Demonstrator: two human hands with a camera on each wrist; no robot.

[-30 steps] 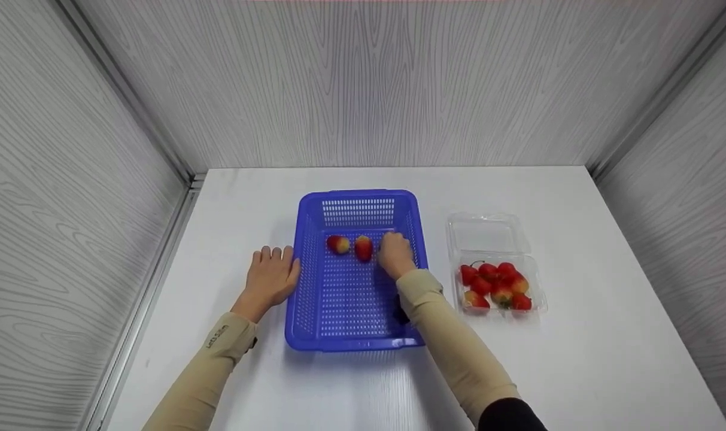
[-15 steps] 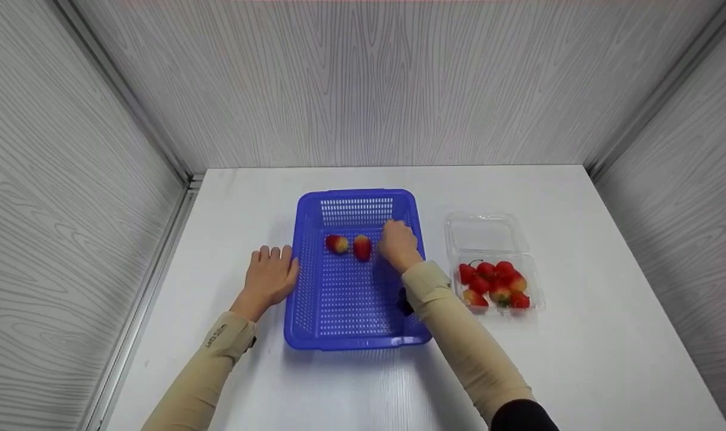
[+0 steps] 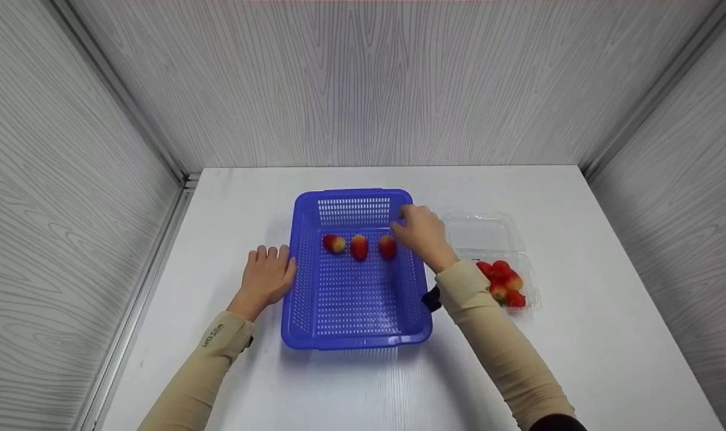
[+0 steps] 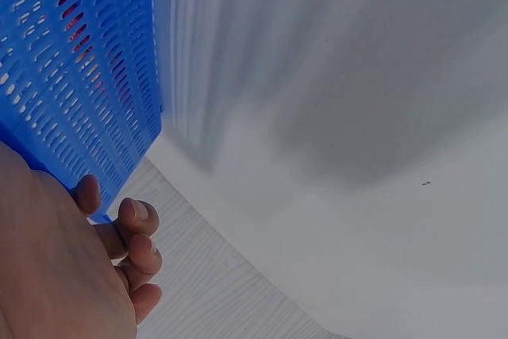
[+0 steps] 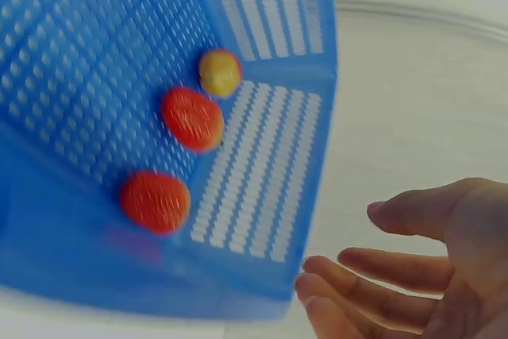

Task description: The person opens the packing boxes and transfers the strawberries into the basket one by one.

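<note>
My left hand rests against the left rim of the blue plastic basket, fingers extended and thumb side touching it. Above the basket's right rim, my right hand holds nothing; thumb and fingers stand apart in the right wrist view. Three strawberries lie in a row on the basket floor: a left one with its pale end to the right, a middle one and a right one. Through the basket's mesh in the left wrist view, patches of red show.
To the right of the basket an open clear plastic box holds several more strawberries; my right forearm hides part of them. Its transparent lid lies folded back. The white table is bounded by pale wood-grain walls.
My right hand has risen out of the basket and moved right, to over its rim. The third strawberry, hidden by that hand before, now shows on the basket floor. My left hand stays put.
</note>
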